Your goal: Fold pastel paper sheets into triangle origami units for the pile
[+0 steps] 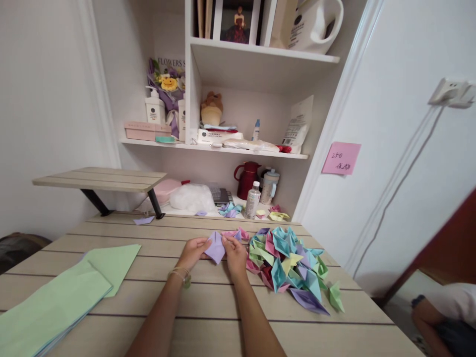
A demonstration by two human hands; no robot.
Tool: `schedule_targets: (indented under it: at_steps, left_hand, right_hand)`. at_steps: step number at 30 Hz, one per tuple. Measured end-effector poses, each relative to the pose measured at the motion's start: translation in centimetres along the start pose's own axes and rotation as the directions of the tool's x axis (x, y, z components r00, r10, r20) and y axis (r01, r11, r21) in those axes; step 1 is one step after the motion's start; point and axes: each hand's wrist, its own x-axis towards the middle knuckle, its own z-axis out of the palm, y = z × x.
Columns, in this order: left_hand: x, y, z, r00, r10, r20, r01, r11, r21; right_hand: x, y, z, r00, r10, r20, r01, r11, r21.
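Folded purple paper [215,249] held at frame centre

Left hand [193,253] pinches the paper's left side; right hand [235,254] pinches the right side. Heap of folded paper pieces [278,274] observed right of centre, near the right hand. Green sheets [55,307] lie at lower left.

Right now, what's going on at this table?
A person's left hand and right hand are holding a folded purple paper between them, one at each side, at the table. To the right is a loose heap of folded paper pieces in several colours, many boat-shaped. Light-green paper lies flat to the left. The purple piece is in both hands, not on the heap.
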Motion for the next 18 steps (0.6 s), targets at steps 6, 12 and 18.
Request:
schedule_targets:
  at_steps: [6, 12, 18]
  left_hand:
    - [0.1, -0.1, 0.0, 1.000, -0.010, 0.005, 0.011, 0.998, -0.057]
    - [0.1, 0.3, 0.2, 0.999, 0.036, 0.012, -0.036, 0.999, -0.039]
    - [0.3, 0.0, -0.1, 0.983, 0.068, -0.168, -0.098, 0.979, -0.178]
  right_hand:
    - [0.2, -0.3, 0.0, 0.995, -0.099, -0.022, 0.098, 0.995, -0.025]
    - [-0.3, -0.6, 0.0, 0.995, -0.092, 0.031, 0.096, 0.984, -0.148]
    - [-0.6, -1.2, 0.7, 0.999, -0.034, 0.037, 0.033, 0.999, 0.023]
